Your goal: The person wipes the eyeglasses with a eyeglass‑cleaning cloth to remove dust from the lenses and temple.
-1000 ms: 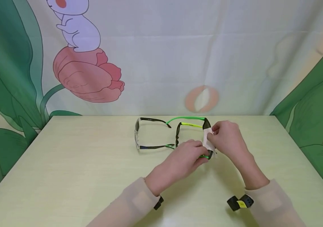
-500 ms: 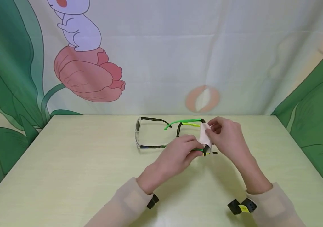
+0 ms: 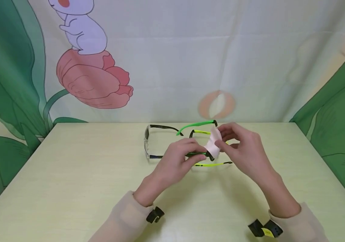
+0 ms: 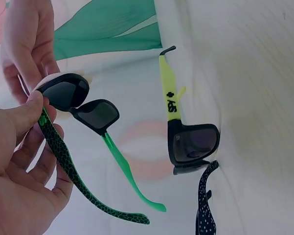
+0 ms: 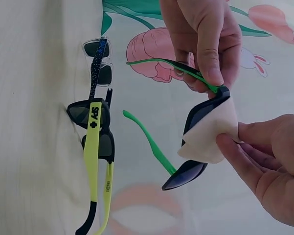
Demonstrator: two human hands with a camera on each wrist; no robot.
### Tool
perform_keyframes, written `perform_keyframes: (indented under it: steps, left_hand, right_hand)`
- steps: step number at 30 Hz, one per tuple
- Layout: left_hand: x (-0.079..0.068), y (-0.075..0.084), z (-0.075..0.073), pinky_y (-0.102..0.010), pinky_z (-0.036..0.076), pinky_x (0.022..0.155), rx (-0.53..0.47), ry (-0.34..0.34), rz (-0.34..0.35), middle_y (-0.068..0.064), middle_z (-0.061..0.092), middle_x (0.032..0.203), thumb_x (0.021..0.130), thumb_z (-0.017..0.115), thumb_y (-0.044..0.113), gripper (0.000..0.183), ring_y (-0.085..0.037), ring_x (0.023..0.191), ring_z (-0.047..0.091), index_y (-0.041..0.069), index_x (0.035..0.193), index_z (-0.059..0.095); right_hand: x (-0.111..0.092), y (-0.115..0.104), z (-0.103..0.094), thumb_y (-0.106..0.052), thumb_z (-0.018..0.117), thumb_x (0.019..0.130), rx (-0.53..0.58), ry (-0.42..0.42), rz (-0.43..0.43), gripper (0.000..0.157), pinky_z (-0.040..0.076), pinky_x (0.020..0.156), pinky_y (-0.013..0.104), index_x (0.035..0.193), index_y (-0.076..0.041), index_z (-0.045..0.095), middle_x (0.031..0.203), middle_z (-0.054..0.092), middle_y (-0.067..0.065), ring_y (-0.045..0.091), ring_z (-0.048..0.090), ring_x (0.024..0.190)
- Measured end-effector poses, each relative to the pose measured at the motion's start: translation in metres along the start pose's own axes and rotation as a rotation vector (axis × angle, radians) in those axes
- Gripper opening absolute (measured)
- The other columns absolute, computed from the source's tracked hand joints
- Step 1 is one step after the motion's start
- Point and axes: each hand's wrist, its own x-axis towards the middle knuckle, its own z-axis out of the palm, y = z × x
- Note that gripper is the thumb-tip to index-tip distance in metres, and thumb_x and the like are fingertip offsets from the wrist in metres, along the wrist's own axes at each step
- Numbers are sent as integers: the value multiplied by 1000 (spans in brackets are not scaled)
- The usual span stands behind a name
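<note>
My left hand (image 3: 175, 159) pinches black-framed sunglasses (image 5: 188, 175) by one temple, close to the hinge. That temple is patterned black and green; the other (image 3: 197, 124) is bright green and points away to the left. A pale pinkish cloth (image 5: 210, 132) lies folded over the outer face of the lenses, and my right hand (image 3: 245, 144) pinches it between thumb and fingers. In the right wrist view it covers the middle of the frame, leaving part of both lenses showing. The left wrist view shows the lenses' dark inner side (image 4: 98, 115).
Behind and below the held pair, black sunglasses with yellow temples (image 5: 93, 147) rest on the pale table (image 3: 69, 188). To their left lie clear-framed sunglasses (image 3: 146, 144) with dark speckled temples. A printed curtain (image 3: 166, 67) hangs along the table's far edge.
Both hands have brought the green-templed sunglasses up and to the left, tilting them. The cloth has shifted with them along the lenses. The yellow near temple underneath has come into view.
</note>
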Motion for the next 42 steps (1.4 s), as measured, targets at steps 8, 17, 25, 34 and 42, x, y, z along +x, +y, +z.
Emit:
perform_keyframes:
  steps: [8, 17, 25, 34, 42]
  left_hand:
    - [-4, 4, -15, -26, 51, 67, -35, 60, -72, 5, 69, 92, 91, 78, 7, 10, -9, 86, 61, 8, 102, 79]
    - [-4, 10, -21, -31, 48, 61, -94, 62, -141, 10, 65, 87, 93, 78, 8, 9, -10, 79, 57, 10, 101, 80]
    - [-9, 12, -26, -31, 49, 64, -123, 69, -164, 9, 66, 89, 93, 77, 7, 11, -12, 79, 58, 9, 103, 80]
    - [-13, 14, -31, -29, 47, 64, -179, 40, -156, 9, 67, 89, 94, 76, 6, 11, -15, 79, 58, 11, 103, 80]
    - [-13, 20, -37, -29, 47, 61, -227, -33, -143, 6, 67, 88, 93, 77, 4, 11, -15, 81, 61, 10, 101, 80]
  right_hand:
    - [-10, -8, -10, 2, 83, 85, 6, 106, -32, 34, 57, 69, 17, 113, -4, 65, 99, 73, 5, 16, 70, 87]
    - [-14, -5, 0, 3, 82, 85, 52, 38, -197, 21, 59, 67, 24, 102, -9, 76, 93, 73, -4, 11, 68, 84]
    - [-17, -10, 11, 5, 80, 86, 126, -23, -325, 28, 61, 71, 25, 108, -11, 78, 102, 74, -5, 9, 69, 88]
    - [-20, -18, 14, 12, 78, 84, 125, -41, -416, 30, 60, 76, 23, 105, -10, 77, 102, 73, -3, 10, 69, 89]
    - [-17, -9, 13, 14, 81, 80, 3, 110, -340, 29, 58, 70, 18, 103, -3, 76, 94, 74, -1, 11, 69, 82]
